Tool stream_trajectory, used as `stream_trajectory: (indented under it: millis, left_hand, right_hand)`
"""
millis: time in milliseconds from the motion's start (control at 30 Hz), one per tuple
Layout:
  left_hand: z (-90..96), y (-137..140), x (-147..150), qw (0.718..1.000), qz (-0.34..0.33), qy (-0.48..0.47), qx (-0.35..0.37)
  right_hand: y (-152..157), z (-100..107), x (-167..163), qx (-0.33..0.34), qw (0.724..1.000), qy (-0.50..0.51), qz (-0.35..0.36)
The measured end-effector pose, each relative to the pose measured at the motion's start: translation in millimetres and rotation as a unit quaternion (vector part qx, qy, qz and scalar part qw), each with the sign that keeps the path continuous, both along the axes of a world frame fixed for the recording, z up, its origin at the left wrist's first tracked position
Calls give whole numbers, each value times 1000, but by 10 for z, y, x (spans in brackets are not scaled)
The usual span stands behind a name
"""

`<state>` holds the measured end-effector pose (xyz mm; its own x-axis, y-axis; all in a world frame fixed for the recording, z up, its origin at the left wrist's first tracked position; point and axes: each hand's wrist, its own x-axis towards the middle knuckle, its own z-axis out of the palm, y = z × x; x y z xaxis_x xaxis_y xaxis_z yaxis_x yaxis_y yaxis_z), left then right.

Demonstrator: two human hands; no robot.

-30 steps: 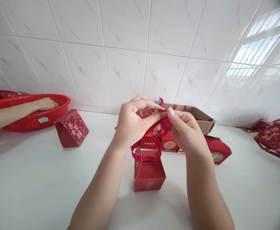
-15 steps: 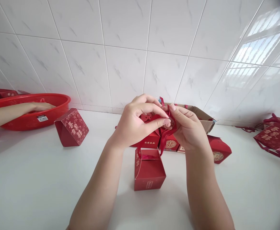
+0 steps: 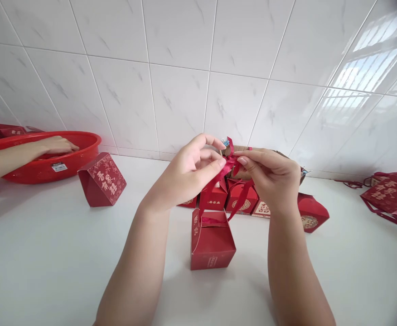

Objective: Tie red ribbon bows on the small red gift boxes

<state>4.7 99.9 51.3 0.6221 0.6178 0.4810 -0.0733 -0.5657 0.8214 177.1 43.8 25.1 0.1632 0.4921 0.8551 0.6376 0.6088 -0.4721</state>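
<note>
Pinching the ribbon (image 3: 230, 165) between thumb and fingers of half-curled left hand (image 3: 193, 167), likewise of right hand (image 3: 273, 177), above box (image 3: 214, 246) below both hands.

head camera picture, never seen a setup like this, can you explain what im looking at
There is no machine here: a person works with two bare hands. The camera is worn on their head, so it looks forward and down along their own arms. The left hand and right hand pinch a red ribbon with their fingers. Its strands run down to a small red box on a white surface. Behind that is a row of red boxes. To the left stands a box with pale lettering, near a red basin that another person's hand reaches into. More red packaging lies at far right.
</note>
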Motion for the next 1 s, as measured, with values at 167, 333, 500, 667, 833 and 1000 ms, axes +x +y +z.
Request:
stream_trajectory:
  millis: [167,333,500,667,833,1000]
  left_hand:
    - [-26,28,5,998,-45,33,-18]
    - [-54,50,20,996,-31,85,-3]
    - [-100,104,78,997,-3,82,-10]
    - [-52,179,95,999,4,46,-20]
    - [86,189,-51,999,31,37,-4]
    - [42,189,-404,993,72,94,18]
  right_hand:
    - [52,-21,-20,94,993,-73,-23]
    - [75,-39,-56,109,992,-61,-34]
    - [74,-52,-99,100,995,-18,-12]
    - [73,-64,-101,46,996,73,19]
    - [47,-140,67,-67,948,264,163]
    - [-135,-294,320,-165,907,322,214]
